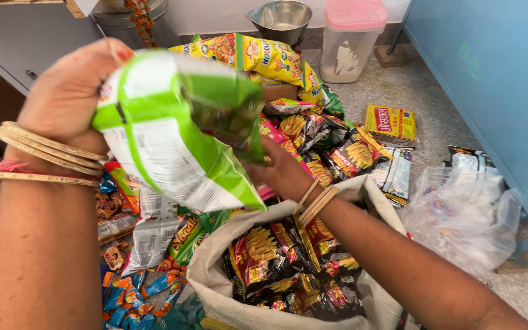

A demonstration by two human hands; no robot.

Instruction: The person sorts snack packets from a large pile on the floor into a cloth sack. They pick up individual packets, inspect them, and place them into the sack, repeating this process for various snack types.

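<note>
My left hand (68, 91) is raised at upper left and grips the top of a green and white snack packet (172, 134), which hangs in front of me. My right hand (282, 171) reaches under the packet's lower corner, fingers partly hidden behind it; whether it touches the packet or the pile is unclear. Both wrists wear gold bangles. Below my right arm stands an open white sack (215, 275) filled with dark red and yellow chip packets (276, 256).
Loose snack packets (319, 137) and yellow noodle packs (264, 55) lie heaped on the floor. A steel bowl (279, 18), a pink-lidded plastic container (352, 36), a yellow box (390, 122), a clear plastic bag (465, 214) and a blue cabinet (496, 73) surround them.
</note>
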